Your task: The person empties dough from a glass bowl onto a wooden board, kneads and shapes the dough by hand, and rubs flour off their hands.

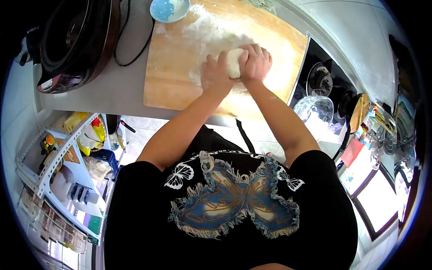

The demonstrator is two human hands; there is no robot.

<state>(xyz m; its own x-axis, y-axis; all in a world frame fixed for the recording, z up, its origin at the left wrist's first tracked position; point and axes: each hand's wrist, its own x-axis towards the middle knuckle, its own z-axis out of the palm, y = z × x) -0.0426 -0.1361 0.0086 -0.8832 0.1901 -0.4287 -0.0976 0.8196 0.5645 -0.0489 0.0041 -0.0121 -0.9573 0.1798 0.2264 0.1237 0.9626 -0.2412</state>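
Note:
A pale lump of dough [234,64] sits on a floured wooden board [173,67], between my two hands. My left hand [215,73] presses against its left side, fingers bent towards the board. On the other side my right hand [256,62] wraps round the dough, with the thumb on its face and the fingers curled. Part of the dough is covered by the hands. Loose flour [207,29] is spread over the board beyond them. A blue bowl [167,10] with white flour in it stands at the board's far left corner.
A dark, glossy appliance [76,45] and its black cord [135,58] occupy the counter at left. A stove burner [319,78] and a clear bowl [315,108] lie to the right. A white shelf [58,166] stands below at left.

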